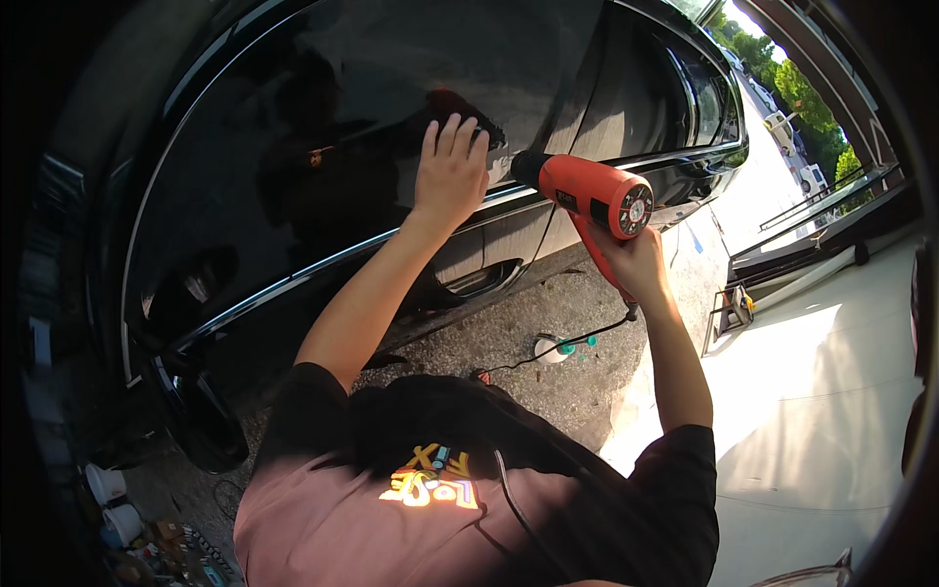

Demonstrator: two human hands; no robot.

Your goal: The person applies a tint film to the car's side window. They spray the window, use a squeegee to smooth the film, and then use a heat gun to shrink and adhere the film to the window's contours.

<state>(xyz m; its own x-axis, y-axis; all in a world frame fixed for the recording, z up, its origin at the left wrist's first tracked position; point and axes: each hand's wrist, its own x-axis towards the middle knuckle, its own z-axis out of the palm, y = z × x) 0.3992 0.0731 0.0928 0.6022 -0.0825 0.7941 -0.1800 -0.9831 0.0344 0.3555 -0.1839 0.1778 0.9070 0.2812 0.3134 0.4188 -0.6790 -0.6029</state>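
My right hand (pixel 637 258) grips the handle of a red heat gun (pixel 596 192), which has a dial on its rear end. The gun's black nozzle points left at the dark side window (pixel 345 95) of a black car, just right of my left hand (pixel 451 167). That hand lies against the glass with its fingers slightly apart, holding nothing. A reddish reflection shows in the pane beyond my fingertips. Below the glass runs a chrome trim strip (pixel 352 251), with a door handle (pixel 480 279) further down. A black cord (pixel 543 358) hangs from the gun.
A white bottle (pixel 549 349) with green parts stands on the rough floor (pixel 506 323). The car's side mirror (pixel 202 418) sticks out at lower left. White buckets (pixel 121 522) and assorted clutter are beyond it. A pale wall (pixel 814 411) rises at right.
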